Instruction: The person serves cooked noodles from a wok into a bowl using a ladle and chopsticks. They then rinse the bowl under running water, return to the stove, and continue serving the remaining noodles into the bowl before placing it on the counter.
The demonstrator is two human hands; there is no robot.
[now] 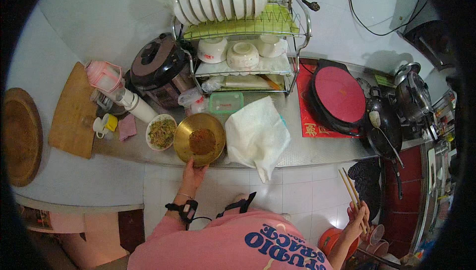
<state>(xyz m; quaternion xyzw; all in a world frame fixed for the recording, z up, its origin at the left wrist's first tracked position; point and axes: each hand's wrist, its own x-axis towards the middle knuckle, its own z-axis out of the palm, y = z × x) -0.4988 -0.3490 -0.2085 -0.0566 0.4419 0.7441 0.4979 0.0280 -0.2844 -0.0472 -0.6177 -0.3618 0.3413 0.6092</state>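
My left hand [194, 176] grips the near rim of a gold-coloured metal bowl [181, 140], thumb at its edge. Reddish-brown ground seasoning [202, 141] lies in the bottom of that bowl. Just left of it stands a white bowl of shredded food with green bits [162, 133]. A white cloth [256, 132] is draped over something on the counter to the right, its corner hanging past the front edge. Off to the right, away from the counter, my right hand [357, 216] holds a pair of wooden chopsticks [351, 190] with the tips apart.
Behind are a dish rack [241, 73] and an electric pressure cooker [160, 69]. A red-topped electric griddle [339, 93] sits rightward, beside a wok [383, 128] with a ladle. Cutting board [74, 113], bottle [137, 106] and cups [106, 124] stand left. An orange bucket [331, 238] is on the floor.
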